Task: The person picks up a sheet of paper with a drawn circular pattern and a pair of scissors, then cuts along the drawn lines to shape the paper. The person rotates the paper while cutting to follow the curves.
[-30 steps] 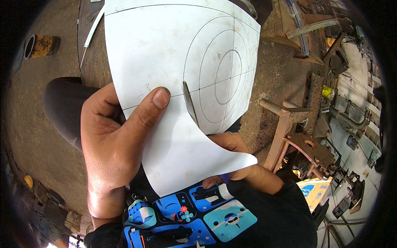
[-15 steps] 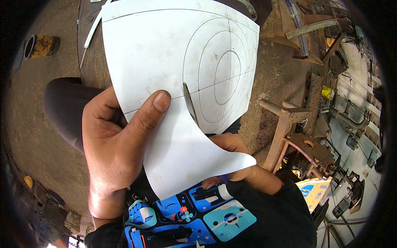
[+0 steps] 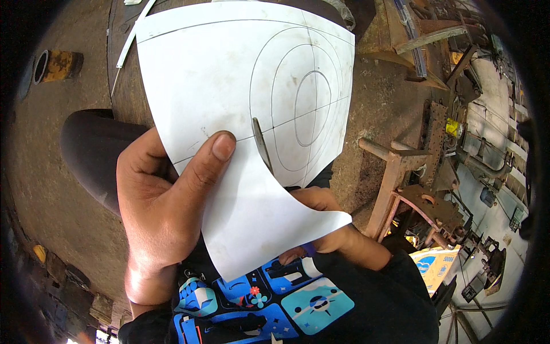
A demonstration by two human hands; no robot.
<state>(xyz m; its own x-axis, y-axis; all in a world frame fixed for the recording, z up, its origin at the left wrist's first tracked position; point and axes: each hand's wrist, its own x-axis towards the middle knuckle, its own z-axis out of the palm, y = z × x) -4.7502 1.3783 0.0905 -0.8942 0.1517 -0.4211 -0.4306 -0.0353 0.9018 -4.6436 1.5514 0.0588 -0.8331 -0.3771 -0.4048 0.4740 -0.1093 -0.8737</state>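
Two hands on one job: left hand (image 3: 163, 198) pinches a white paper sheet (image 3: 195, 74) with drawn rings, thumb on top; right hand (image 3: 334, 239), part-hidden behind it, grips purple-handled scissors (image 3: 261, 143), grey blade by the outer ring. Sheet's between and beyond both hands. Left of them: stained brown floor (image 3: 69, 132), yellow-and-rust cylinder (image 3: 60, 65) lying on it. Right: rusty brown steel frame (image 3: 391, 183), yellow printed box (image 3: 438, 266).

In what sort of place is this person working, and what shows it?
Probably a metal workshop: a brown metal frame and a rusty strip with holes are on the right, a short pipe on the left.
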